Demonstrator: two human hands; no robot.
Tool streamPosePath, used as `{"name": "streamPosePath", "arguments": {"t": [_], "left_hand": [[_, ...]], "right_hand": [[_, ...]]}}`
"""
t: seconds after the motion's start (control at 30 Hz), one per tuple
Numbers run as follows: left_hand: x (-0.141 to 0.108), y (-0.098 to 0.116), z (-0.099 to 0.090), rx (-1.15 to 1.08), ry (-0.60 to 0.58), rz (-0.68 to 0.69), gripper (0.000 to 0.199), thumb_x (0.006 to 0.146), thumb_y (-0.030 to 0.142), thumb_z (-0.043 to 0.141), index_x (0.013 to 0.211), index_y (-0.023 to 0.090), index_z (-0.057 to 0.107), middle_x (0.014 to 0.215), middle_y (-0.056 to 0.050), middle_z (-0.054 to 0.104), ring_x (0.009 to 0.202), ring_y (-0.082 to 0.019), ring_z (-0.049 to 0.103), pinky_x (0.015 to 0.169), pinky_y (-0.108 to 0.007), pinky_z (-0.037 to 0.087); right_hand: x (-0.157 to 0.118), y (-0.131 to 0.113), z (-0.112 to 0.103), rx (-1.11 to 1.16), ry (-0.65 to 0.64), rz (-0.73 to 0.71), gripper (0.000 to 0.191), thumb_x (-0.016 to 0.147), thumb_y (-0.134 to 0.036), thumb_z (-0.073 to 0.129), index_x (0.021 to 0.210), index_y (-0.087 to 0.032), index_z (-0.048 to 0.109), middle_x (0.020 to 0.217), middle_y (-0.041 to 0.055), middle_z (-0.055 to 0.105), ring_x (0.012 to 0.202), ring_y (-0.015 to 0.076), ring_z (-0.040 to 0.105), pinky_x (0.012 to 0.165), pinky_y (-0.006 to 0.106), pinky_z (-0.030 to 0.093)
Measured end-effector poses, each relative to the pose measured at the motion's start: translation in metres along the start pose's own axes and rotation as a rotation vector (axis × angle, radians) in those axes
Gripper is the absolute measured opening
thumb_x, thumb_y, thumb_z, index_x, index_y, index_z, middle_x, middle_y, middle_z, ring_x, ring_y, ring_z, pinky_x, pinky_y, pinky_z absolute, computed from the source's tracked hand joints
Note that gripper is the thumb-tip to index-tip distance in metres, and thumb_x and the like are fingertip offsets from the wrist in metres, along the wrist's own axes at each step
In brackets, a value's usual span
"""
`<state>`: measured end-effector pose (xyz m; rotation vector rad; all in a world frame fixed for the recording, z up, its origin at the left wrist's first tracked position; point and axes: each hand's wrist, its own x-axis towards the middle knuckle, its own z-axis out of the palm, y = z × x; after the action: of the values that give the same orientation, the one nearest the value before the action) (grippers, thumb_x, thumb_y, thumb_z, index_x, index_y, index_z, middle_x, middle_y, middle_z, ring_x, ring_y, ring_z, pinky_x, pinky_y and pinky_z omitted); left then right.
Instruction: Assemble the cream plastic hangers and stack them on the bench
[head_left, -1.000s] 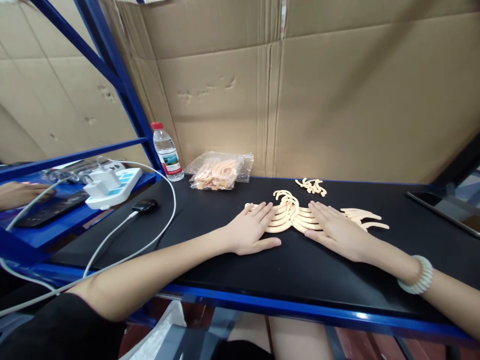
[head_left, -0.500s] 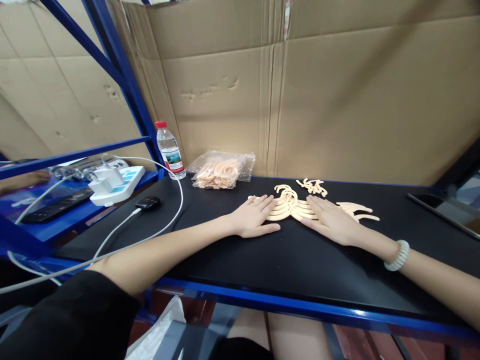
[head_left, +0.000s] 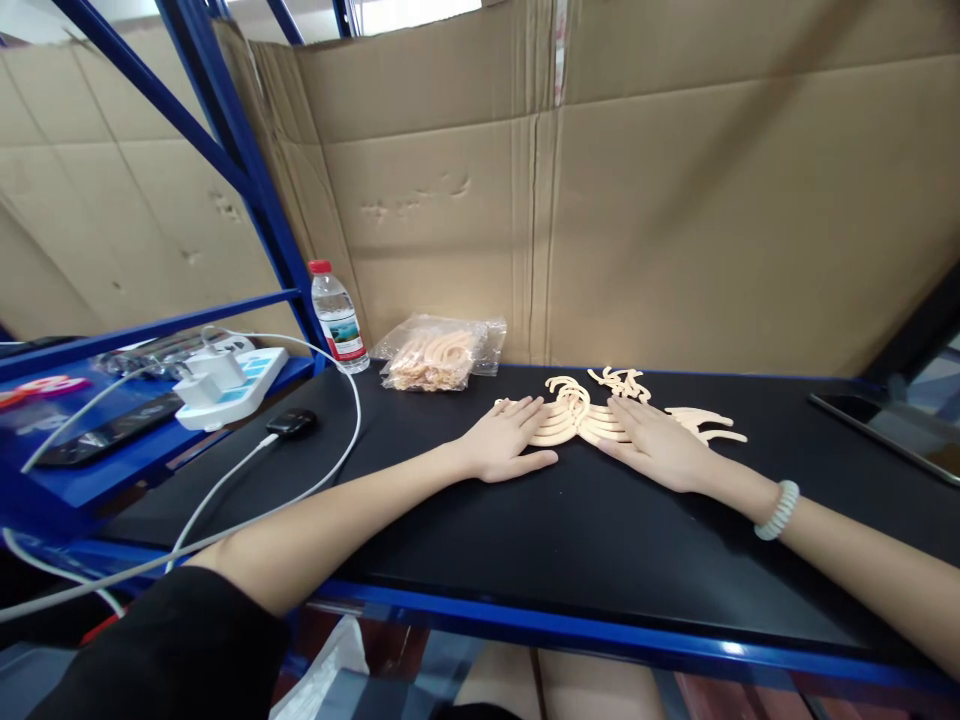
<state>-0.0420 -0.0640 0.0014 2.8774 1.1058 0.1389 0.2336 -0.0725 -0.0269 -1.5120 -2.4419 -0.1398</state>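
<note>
Beige, cord-like strands (head_left: 556, 430) lie side by side on the black tabletop (head_left: 570, 540). They curve out left and right from a joined middle, and several hooked ends curl up at the back. My left hand (head_left: 506, 438) rests flat over the left part, fingers together and thumb stretched out. Over the right part lies my right hand (head_left: 656, 440), palm down with its fingers straight. Loose strand ends (head_left: 705, 420) stick out beyond my right hand. What lies under both palms is hidden; neither hand grips anything.
Behind the hands are a small pile of beige pieces (head_left: 621, 384) and a clear bag (head_left: 431, 355) of similar ones. A water bottle (head_left: 339, 318), a white cable (head_left: 352, 430), a black device (head_left: 292, 423) and a power strip (head_left: 236, 392) are left. A dark tablet-like slab (head_left: 892, 435) lies right.
The view has tilted up slightly, so the scene sits a little lower. Both hands stay flat on the strands, with no clear movement over them.
</note>
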Motion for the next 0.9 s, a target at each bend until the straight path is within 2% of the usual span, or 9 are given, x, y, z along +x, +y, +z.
{"name": "streamPosePath", "arguments": {"t": [0.13,0.37,0.6,0.77,0.9], "left_hand": [[-0.0014,0.0016,-0.0012,-0.008,0.007,-0.006,0.075,0.094,0.060,0.035,0.151,0.011,0.026,0.157,-0.021,0.023,0.147,-0.034,0.019,0.115,-0.057,0.017],[-0.0004,0.0039,-0.0040,-0.003,-0.031,-0.007,0.077,0.094,0.059,0.035,0.151,0.008,0.024,0.158,-0.022,0.020,0.147,-0.035,0.017,0.115,-0.057,0.016],[-0.0008,0.0040,-0.0031,0.002,-0.023,0.000,0.077,0.095,0.057,0.035,0.151,0.006,0.023,0.157,-0.023,0.021,0.147,-0.035,0.017,0.116,-0.057,0.016],[-0.0013,0.0043,-0.0029,0.001,-0.034,-0.011,0.077,0.095,0.058,0.034,0.152,0.008,0.023,0.158,-0.022,0.020,0.147,-0.035,0.016,0.116,-0.056,0.014],[-0.0014,0.0041,-0.0028,-0.009,-0.027,-0.013,0.076,0.095,0.058,0.034,0.152,0.009,0.022,0.158,-0.021,0.020,0.147,-0.035,0.017,0.116,-0.056,0.015]], "right_hand": [[-0.0002,-0.0012,-0.0007,-0.014,-0.048,0.024,0.093,0.090,-0.071,0.025,0.144,0.003,0.040,0.149,0.0238,0.038,0.139,0.0359,0.035,0.115,0.050,0.030],[-0.0003,-0.0030,-0.0039,-0.052,-0.099,0.034,0.095,0.090,-0.072,0.020,0.146,0.003,0.036,0.151,0.0225,0.035,0.141,0.0347,0.033,0.116,0.050,0.028],[-0.0018,-0.0052,-0.0051,-0.092,-0.103,0.062,0.090,0.091,-0.069,0.019,0.148,-0.001,0.034,0.154,0.0187,0.032,0.143,0.0331,0.028,0.115,0.052,0.027],[-0.0029,-0.0048,-0.0027,-0.113,-0.073,0.064,0.086,0.092,-0.066,0.020,0.148,-0.003,0.036,0.155,0.0167,0.030,0.144,0.0330,0.024,0.116,0.051,0.025],[-0.0024,-0.0044,-0.0031,-0.088,-0.121,0.075,0.083,0.094,-0.063,0.018,0.149,-0.003,0.034,0.155,0.0154,0.032,0.144,0.0319,0.027,0.117,0.050,0.025]]}}
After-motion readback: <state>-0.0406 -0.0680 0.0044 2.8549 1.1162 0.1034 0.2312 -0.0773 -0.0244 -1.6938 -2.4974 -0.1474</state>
